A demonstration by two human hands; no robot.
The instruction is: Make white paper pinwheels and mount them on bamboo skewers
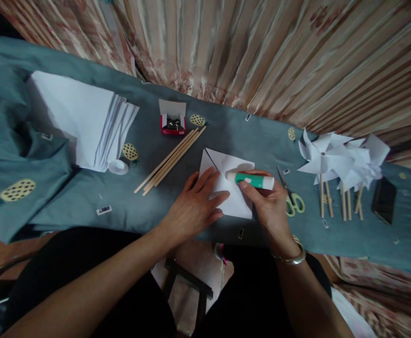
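A white square of paper (239,206) lies on the cloth in front of me, with a slit or dark line running in from its upper left corner. My left hand (200,199) rests on its left part, fingers spread flat. In my right hand (267,199) is a green and white glue stick (253,180), held almost level, its white tip at or just over the middle of the paper. Whether the tip touches cannot be made out. Scissors (293,199) with light green handles lie just right of my right hand.
Several wooden sticks (173,159) lie left of the paper, below an open red box of small metal pieces (173,124). Farther left are a paper stack (75,117) and a white cap-like round piece (118,167). Paper pinwheels (332,155) and a dark phone (384,199) lie at right.
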